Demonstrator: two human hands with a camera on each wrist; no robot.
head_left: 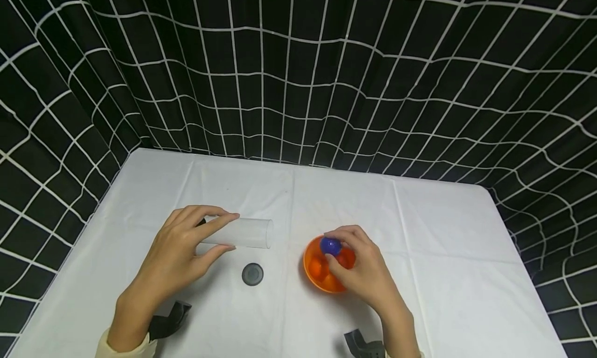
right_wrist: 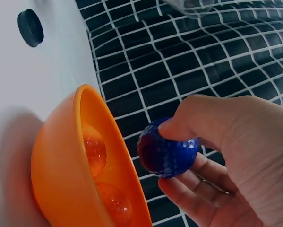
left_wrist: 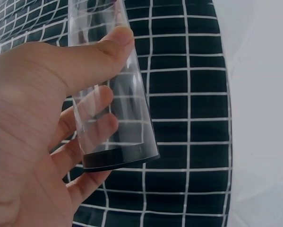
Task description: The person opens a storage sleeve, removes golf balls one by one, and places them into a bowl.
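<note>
Above the orange bowl (head_left: 313, 269), right grip (head_left: 361, 267) pinches blue ball (head_left: 330, 245); left grip (head_left: 174, 252) clasps tube (head_left: 242, 232).

Head view high over the table (head_left: 420, 233); close wrist views toward the grid curtain (left_wrist: 188, 94).

- The head view is bright and even; the light seems to come from above, and the shadows on the table (head_left: 420, 228) are soft and faint.
- The grid lines of the curtain (head_left: 326, 62) bend, strongly near the edges: lens distortion.
- In the left wrist view the near hand (left_wrist: 32, 132) is blurred.
- In the right wrist view the bowl (right_wrist: 61, 175) looks soft at its left edge.
</note>
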